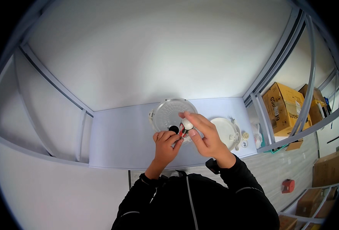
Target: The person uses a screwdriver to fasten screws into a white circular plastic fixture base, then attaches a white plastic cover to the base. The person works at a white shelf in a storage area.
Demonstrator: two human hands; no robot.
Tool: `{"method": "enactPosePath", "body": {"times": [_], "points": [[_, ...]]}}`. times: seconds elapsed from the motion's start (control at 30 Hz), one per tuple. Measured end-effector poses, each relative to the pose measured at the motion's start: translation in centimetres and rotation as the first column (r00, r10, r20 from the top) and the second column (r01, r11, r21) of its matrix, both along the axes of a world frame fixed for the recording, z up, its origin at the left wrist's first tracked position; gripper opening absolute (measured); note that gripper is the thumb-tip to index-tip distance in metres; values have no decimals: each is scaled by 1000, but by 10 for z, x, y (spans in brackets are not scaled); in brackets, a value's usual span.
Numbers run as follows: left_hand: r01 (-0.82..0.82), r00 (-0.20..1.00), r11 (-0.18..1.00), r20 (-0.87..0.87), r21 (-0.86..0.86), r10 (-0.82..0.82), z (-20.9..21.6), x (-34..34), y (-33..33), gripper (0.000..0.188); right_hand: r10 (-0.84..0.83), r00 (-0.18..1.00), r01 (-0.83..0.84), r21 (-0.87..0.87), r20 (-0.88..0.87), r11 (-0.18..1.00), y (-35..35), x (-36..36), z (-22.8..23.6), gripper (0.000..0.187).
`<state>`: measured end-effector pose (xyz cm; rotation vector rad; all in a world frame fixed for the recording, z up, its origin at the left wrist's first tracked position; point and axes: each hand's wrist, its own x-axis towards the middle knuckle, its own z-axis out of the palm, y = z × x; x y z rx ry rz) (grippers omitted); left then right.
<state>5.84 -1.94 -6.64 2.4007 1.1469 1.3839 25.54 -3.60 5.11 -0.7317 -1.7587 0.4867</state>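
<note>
White booth walls (139,50) enclose the station on three sides, rising from the bench edge; grey frame rails run along the corners at 10 and 2 o'clock.

Bench (116,134): pale, flat, wall-to-wall. Left half from centre toward 9 o'clock is bare surface, the widest open room. Near edge runs just below the hands; far edge meets the back wall just above the clear disc.

Cardboard boxes (282,105) stacked beyond the right rail at 3 o'clock, outside the booth; more boxes lower at 4 o'clock on the floor, with a small red object (288,186) between them.

Clear round ribbed disc (173,113) with dark centre hole, lying flat at 12 o'clock from the hands, close to the back edge. Left hand sits at its near rim.

White round cover (225,132) lying at 3 o'clock from the hands, near the bench's right edge. Two small round parts (245,135) just beyond it, at the edge.

Right hand (204,136): fingers clamped on a small white bulb-shaped part with red and black base (184,128), held over the disc's near rim.

Left hand (165,142): fingers curled together at the base of that part, touching it from 8 o'clock. What they pinch, cannot tell.
</note>
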Motion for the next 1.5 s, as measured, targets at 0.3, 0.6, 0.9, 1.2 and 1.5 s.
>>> {"method": "enactPosePath", "body": {"times": [0.3, 0.6, 0.9, 1.2, 1.5], "points": [[-14, 1000, 1000, -18, -12, 14, -3, -1, -1, 17, -127, 990, 131, 76, -58, 988, -2, -12, 4, 58], [-19, 999, 1000, -26, -14, 19, -3, -2, -2, 17, -169, 982, 164, 64, 86, 984, -6, -3, -11, 59], [-10, 1000, 1000, -9, -19, 10, -6, -2, -1, 18, -149, 978, 154, -24, 146, 988, -7, -4, -12, 72], [-10, 1000, 999, -12, -32, 9, -4, -1, -2, 18, -57, 998, 59, -46, 41, 997, -6, -7, 1, 65], [-1, 1000, 1000, -8, -21, 1, -3, -1, -2, 17, -137, 990, 137, 6, -21, 991, -8, -17, 5, 56]]}}
